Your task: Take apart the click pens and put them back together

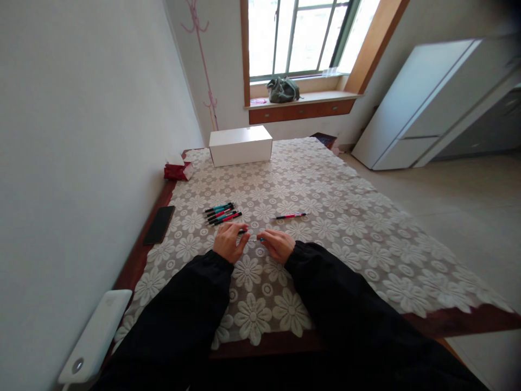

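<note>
Over the near middle of the table, my left hand (228,243) is closed, its fingers pinching a small black pen part (242,232). My right hand (279,244) faces it, closed on a teal pen part (261,239). A thin, light refill-like piece (252,240) spans the gap between the two hands; which part it is fixed to I cannot tell. Just beyond my left hand lies a group of several pens (222,214) in black, teal and red, side by side. One red and black pen (291,216) lies alone, beyond my right hand.
A flower-patterned lace cloth (345,255) covers the table. At its far end stands a white box (241,147). Along the left edge are a red tissue pack (178,171), a dark phone (159,225) and a white power strip-like device (96,334) near the wall.
</note>
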Action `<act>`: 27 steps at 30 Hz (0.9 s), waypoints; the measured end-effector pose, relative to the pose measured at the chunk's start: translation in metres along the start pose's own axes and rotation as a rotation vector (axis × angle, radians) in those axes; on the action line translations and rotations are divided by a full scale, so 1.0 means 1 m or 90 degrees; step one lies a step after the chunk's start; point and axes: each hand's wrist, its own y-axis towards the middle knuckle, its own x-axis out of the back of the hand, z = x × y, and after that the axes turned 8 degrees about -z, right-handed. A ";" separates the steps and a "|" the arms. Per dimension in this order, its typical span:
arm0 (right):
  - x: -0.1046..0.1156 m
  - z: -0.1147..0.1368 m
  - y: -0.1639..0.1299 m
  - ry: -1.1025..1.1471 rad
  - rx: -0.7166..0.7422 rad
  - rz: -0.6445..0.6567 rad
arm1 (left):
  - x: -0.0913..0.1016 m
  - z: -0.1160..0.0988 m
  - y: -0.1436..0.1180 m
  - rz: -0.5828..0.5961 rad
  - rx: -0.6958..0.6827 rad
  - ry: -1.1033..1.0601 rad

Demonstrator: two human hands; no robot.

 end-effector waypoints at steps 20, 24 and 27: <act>0.005 -0.006 0.002 -0.092 -0.093 -0.016 | -0.003 0.013 0.001 0.062 0.027 0.066; 0.004 -0.006 0.001 -0.093 -0.091 -0.012 | -0.003 0.010 0.001 0.070 0.015 0.051; 0.003 -0.006 0.001 -0.091 -0.090 -0.012 | -0.002 0.008 0.001 0.074 0.007 0.043</act>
